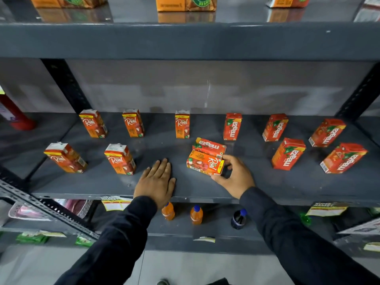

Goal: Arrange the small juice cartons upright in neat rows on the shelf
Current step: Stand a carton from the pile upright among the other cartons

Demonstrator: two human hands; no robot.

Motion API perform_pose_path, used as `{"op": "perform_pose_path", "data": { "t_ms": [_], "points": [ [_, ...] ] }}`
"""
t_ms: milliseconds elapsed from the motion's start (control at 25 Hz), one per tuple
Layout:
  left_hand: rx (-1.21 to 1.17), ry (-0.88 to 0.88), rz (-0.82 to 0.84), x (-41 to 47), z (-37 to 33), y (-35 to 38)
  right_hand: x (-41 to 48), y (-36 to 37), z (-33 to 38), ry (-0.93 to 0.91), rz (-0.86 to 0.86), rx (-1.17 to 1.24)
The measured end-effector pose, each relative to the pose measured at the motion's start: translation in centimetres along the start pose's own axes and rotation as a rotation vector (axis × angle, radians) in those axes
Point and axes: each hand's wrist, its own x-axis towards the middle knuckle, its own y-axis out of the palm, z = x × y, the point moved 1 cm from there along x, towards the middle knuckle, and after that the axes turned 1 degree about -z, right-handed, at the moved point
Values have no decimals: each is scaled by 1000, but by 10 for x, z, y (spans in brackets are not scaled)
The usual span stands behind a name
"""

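Here, the grey metal shelf point(102, 186) is seen from above w/ small juice cartons spread over it. Five Real cartons stand upright on the left: three in the back row point(93, 123) point(133, 123) point(182, 124) and two in the front row point(65, 157) point(120, 159). Five Maaza cartons stand upright on the right: three at the back point(232, 126) point(275, 127) point(327, 132), two nearer the front point(287, 154) point(343, 158).

Near the shelf's middle, two cartons lie on their sides, touching: a Maaza carton point(209, 146) behind, and a Real litchi carton point(205, 165) in front. The lying Real carton is gripped at its right end by the right hand point(234, 175), thumb under the near edge, fingers point(228, 158) curled over the far side. The left hand point(157, 182) is laid flat, palm down, fingers spread, on bare shelf betw. the front Real carton and the lying pair; nothing is held in it.

On the lower shelf, two orange drink bottles point(168, 211) point(196, 215) and a dark bottle point(238, 219) are visible.
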Motion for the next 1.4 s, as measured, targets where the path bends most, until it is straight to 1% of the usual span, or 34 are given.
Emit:
{"op": "perform_pose_path", "data": {
  "t_ms": [80, 120, 200, 320, 360, 400, 560, 680, 760, 840, 1000, 1280, 1400],
  "points": [
    [11, -1, -7, -1, -1, 0, -1, -2, -5, -5, 30, 13],
    [16, 2, -9, -1, -1, 0, -1, -6, -6, 9, 47, 92],
    [20, 7, -7, 0, 0, 0, -1, -14, -9, 73, 75, 399],
    [23, 13, 2, -1, 1, 0, 0, -22, -13, 209, 34, 849],
    [24, 16, 1, 0, 1, -1, 1, -22, -15, 239, 15, 932],
    [22, 19, -4, 0, 1, -1, 1, -21, -16, 249, 2, 962],
    [21, 22, -15, -2, 0, -2, -1, -10, -8, 246, 28, 863],
    [-1, 11, -44, -4, -1, -3, -2, -8, -4, 258, 44, 886],
    [-23, -4, -82, -10, -4, -3, -1, -11, 0, 258, 87, 887],
    [-42, -32, -125, -21, -8, 0, 2, -15, 3, 209, 118, 815],
    [-57, -65, -173, -30, -10, 5, 8, -25, 1, 81, 85, 611],
    [-56, -76, -174, -28, -10, 8, 3, -30, 7, 83, 72, 591],
    [-55, -78, -178, -28, -10, 7, -5, -21, 3, 99, 142, 542]
  ]
}}
